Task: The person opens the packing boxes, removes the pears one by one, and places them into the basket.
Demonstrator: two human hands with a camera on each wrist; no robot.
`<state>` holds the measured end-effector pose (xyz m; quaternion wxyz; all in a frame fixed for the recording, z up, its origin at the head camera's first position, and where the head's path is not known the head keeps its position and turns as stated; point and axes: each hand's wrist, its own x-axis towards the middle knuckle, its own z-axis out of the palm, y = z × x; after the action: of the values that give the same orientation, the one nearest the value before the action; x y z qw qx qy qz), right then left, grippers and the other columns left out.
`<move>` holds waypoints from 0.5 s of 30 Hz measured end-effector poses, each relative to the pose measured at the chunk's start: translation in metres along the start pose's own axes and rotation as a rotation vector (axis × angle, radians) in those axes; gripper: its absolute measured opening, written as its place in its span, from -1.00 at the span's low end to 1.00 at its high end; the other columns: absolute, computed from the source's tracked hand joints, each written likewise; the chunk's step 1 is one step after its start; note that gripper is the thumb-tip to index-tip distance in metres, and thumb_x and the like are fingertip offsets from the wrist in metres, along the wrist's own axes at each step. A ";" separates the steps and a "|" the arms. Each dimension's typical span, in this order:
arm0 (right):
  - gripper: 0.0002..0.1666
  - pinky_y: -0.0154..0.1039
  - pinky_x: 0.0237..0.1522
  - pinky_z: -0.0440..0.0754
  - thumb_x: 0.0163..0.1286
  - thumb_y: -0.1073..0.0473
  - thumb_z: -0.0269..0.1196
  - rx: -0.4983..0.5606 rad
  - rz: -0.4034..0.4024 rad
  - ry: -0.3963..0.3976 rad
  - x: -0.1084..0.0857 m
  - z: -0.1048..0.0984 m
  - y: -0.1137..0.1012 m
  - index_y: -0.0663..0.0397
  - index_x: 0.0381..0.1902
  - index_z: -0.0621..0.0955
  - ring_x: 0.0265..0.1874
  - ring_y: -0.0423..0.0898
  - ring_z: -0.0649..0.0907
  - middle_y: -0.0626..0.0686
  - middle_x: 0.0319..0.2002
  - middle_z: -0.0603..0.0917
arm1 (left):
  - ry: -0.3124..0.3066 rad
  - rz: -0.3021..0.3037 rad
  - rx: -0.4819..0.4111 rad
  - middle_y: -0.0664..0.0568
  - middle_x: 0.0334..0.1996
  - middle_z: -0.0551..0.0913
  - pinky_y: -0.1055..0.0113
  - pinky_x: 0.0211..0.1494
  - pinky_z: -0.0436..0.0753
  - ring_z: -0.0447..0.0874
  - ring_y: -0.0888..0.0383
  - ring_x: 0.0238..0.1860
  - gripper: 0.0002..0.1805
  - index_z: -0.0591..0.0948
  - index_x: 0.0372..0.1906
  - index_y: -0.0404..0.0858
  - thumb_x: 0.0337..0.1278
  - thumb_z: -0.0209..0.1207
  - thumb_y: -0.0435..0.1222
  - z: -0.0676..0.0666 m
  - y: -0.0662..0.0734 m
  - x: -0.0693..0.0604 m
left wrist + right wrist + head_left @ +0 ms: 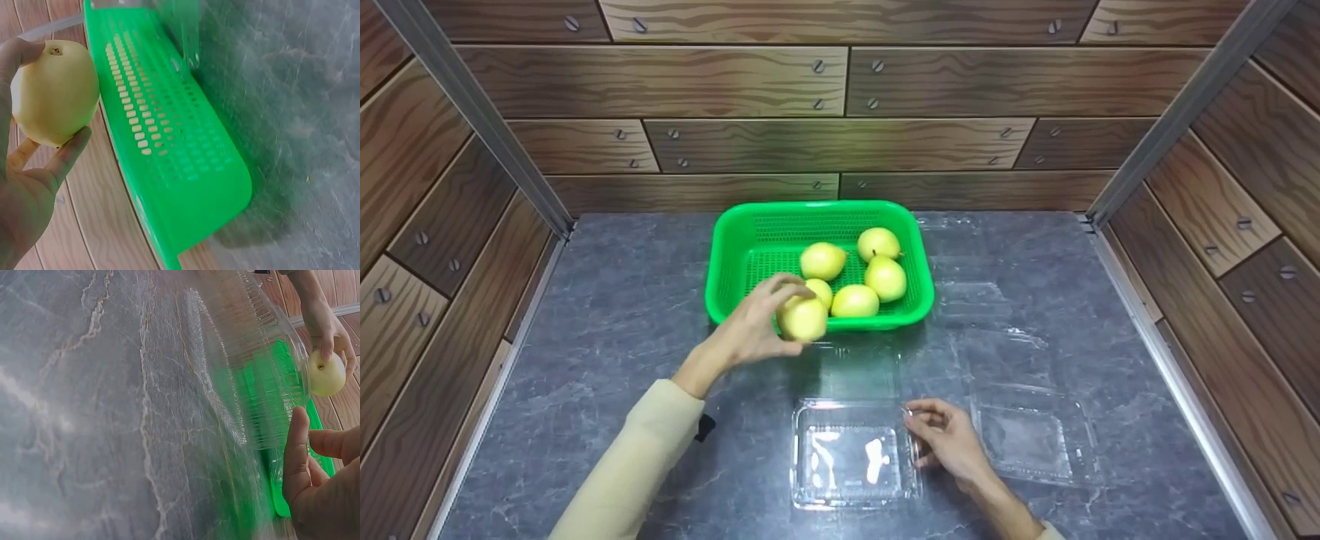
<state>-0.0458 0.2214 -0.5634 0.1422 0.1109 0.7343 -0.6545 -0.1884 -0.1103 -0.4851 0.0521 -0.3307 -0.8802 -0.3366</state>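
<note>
My left hand [754, 322] grips a yellow pear [802, 320] between thumb and fingers, above the near rim of a green plastic basket [720, 262]. Several more pears [855, 302] lie in that basket, mostly toward its right side. In the left wrist view the pear [56, 93] is held beside the basket's perforated wall [169, 124]. Nearer the front, a clear plastic container [851, 495] rests on the table, and my right hand [952, 442] pinches its right edge. The right wrist view shows my thumb and fingers at the container's rim [301, 365].
More clear plastic containers [1027, 442] lie on the grey marbled table [622, 300], to the right of my right hand and back beside the basket. Wood-patterned walls [840, 142] with metal corner strips [1185, 112] enclose the table at the back and sides.
</note>
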 end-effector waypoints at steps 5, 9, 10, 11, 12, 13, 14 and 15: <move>-0.53 -0.26 -0.56 0.80 0.46 0.26 0.34 0.003 -0.001 0.000 -0.001 0.000 0.001 0.39 0.24 0.56 -0.43 -0.18 0.62 0.02 -0.22 0.68 | 0.034 -0.054 -0.010 -0.13 0.32 0.54 -0.20 0.37 0.66 0.54 -0.20 0.35 -0.28 0.59 0.25 -0.11 -0.12 0.59 -0.14 -0.006 -0.010 0.005; -0.53 -0.26 -0.56 0.80 0.46 0.26 0.34 0.005 -0.007 0.002 -0.001 0.000 0.001 0.39 0.24 0.55 -0.40 -0.17 0.63 0.02 -0.21 0.68 | 0.053 -0.101 -0.012 -0.13 0.32 0.54 -0.20 0.36 0.67 0.55 -0.20 0.34 -0.29 0.60 0.25 -0.10 -0.10 0.59 -0.13 -0.009 -0.019 0.010; -0.53 -0.27 -0.56 0.80 0.46 0.27 0.34 0.006 -0.007 0.002 -0.001 0.000 0.001 0.39 0.24 0.55 -0.39 -0.17 0.63 0.02 -0.21 0.68 | 0.057 -0.115 -0.012 -0.13 0.31 0.54 -0.20 0.35 0.68 0.55 -0.19 0.33 -0.29 0.60 0.25 -0.10 -0.09 0.58 -0.13 -0.010 -0.021 0.011; -0.52 -0.27 -0.56 0.80 0.46 0.26 0.34 0.007 -0.007 0.002 -0.002 0.001 0.000 0.40 0.24 0.55 -0.39 -0.17 0.63 0.01 -0.21 0.68 | 0.061 -0.128 -0.014 -0.12 0.31 0.54 -0.20 0.34 0.69 0.56 -0.19 0.32 -0.29 0.61 0.25 -0.09 -0.09 0.59 -0.14 -0.011 -0.024 0.011; -0.52 -0.27 -0.57 0.80 0.46 0.26 0.34 0.008 -0.005 0.003 -0.002 0.001 0.000 0.40 0.24 0.56 -0.40 -0.17 0.63 0.01 -0.22 0.68 | 0.062 -0.141 -0.014 -0.12 0.30 0.55 -0.20 0.33 0.69 0.56 -0.19 0.31 -0.30 0.61 0.25 -0.10 -0.09 0.59 -0.15 -0.011 -0.027 0.012; -0.52 -0.27 -0.57 0.79 0.46 0.25 0.34 0.010 -0.004 0.005 -0.002 0.001 0.000 0.40 0.24 0.56 -0.40 -0.17 0.63 0.00 -0.22 0.67 | 0.063 -0.154 -0.014 -0.12 0.30 0.55 -0.20 0.32 0.69 0.57 -0.19 0.31 -0.29 0.61 0.25 -0.09 -0.10 0.59 -0.15 -0.012 -0.029 0.013; -0.52 -0.27 -0.57 0.79 0.46 0.25 0.35 0.013 -0.002 0.006 -0.002 0.001 0.000 0.40 0.23 0.56 -0.41 -0.17 0.62 0.00 -0.23 0.67 | 0.064 -0.169 -0.013 -0.12 0.30 0.55 -0.20 0.31 0.70 0.57 -0.19 0.30 -0.29 0.62 0.25 -0.09 -0.10 0.59 -0.16 -0.012 -0.032 0.014; -0.52 -0.27 -0.57 0.79 0.46 0.24 0.35 0.015 -0.002 0.006 -0.002 0.002 0.000 0.39 0.23 0.56 -0.41 -0.17 0.62 0.00 -0.23 0.67 | 0.065 -0.185 -0.010 -0.12 0.29 0.55 -0.19 0.31 0.70 0.57 -0.19 0.30 -0.29 0.62 0.25 -0.09 -0.11 0.59 -0.16 -0.012 -0.035 0.015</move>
<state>-0.0443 0.2196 -0.5629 0.1384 0.1134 0.7298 -0.6598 -0.2233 -0.1290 -0.4903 0.0476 -0.2372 -0.9031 -0.3548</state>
